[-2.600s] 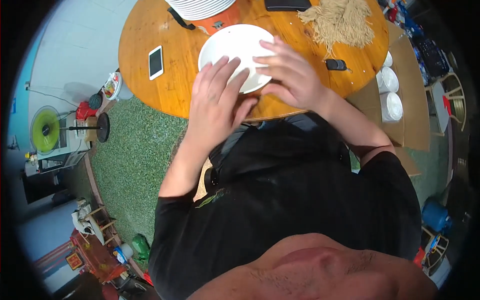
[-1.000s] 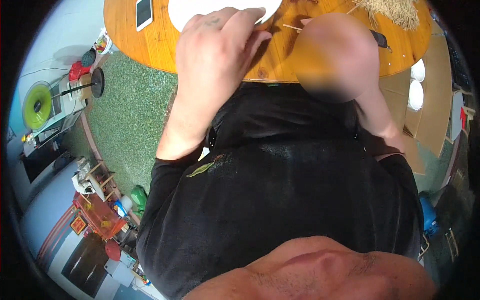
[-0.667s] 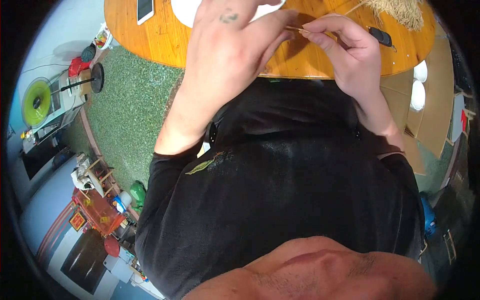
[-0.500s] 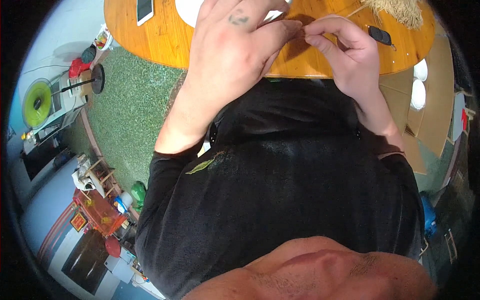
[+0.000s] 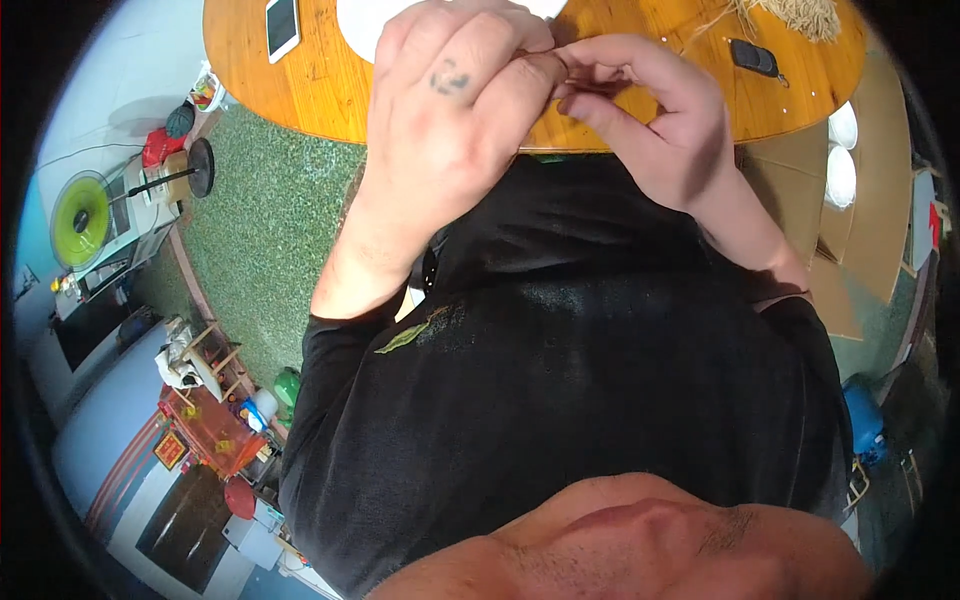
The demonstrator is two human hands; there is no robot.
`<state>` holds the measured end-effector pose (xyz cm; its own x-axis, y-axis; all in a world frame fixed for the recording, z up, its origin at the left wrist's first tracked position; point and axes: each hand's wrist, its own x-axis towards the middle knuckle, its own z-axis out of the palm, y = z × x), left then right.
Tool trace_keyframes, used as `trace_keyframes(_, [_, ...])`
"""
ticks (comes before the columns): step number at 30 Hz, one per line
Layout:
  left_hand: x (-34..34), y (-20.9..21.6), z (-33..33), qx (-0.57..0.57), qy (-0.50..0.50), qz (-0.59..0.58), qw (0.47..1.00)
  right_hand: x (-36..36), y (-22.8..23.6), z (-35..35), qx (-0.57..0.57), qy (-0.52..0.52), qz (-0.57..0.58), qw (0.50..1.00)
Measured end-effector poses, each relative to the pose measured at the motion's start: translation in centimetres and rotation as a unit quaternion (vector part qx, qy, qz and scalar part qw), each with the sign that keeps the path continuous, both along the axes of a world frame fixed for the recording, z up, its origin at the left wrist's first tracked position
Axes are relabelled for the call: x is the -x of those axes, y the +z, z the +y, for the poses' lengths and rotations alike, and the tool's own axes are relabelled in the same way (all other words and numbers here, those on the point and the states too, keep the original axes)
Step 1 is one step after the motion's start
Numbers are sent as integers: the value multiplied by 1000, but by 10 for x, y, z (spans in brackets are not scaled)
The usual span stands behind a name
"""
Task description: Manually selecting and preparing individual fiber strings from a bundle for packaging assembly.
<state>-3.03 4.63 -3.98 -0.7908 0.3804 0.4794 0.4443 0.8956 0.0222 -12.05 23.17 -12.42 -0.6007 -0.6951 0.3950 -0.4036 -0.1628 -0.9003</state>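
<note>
Above the near edge of the wooden table, my left hand and my right hand meet at the fingertips. Both are closed in a pinch. Whatever lies between the fingers is thin or tiny and hidden by them. Behind my left hand shows a round white object, mostly covered and cut by the top edge. Right of my right hand is a bundle of straw-coloured strands, with a few loose strands trailing toward my hand. A black key fob lies between the bundle and the table's right edge.
The wooden table has a curved edge. A white-framed phone lies at its left. White rounded pieces sit on cardboard at the right. A green fan stands far left on the floor side.
My right hand has moved left, and its fingertips now meet those of my left hand. My left hand has shifted slightly left. The view has moved a little.
</note>
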Motion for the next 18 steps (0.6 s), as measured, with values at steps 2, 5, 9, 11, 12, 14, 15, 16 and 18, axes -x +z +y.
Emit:
trace_keyframes(2, [5,-29,-4,-41,-2,80,996,-9,-1,-4,11,-32,-30,999])
trace_keyframes(5, [0,-44,-13,-42,-29,104,993,-10,-5,-2,7,-66,-14,998])
trace_keyframes(9, [-7,-53,-11,-51,-30,112,992,-14,-8,2,-41,-85,59,994])
trace_keyframes(11, [-10,-52,-9,-51,-19,94,994,-16,-3,3,-38,-92,74,992])
trace_keyframes(12, [-11,-52,-9,-50,-19,92,994,-16,-1,3,-35,-98,91,990])
trace_keyframes(14, [-12,-52,-10,-118,-1,105,987,-16,-2,1,-16,-109,77,991])
trace_keyframes(15, [-18,-50,-12,-118,23,99,988,-17,-3,0,1,-119,65,991])
trace_keyframes(16, [12,-70,-6,-282,-92,231,927,-18,-12,1,6,-106,38,994])
trace_keyframes(18, [28,-63,0,-436,-157,234,855,-13,-21,-4,24,-131,-26,991])
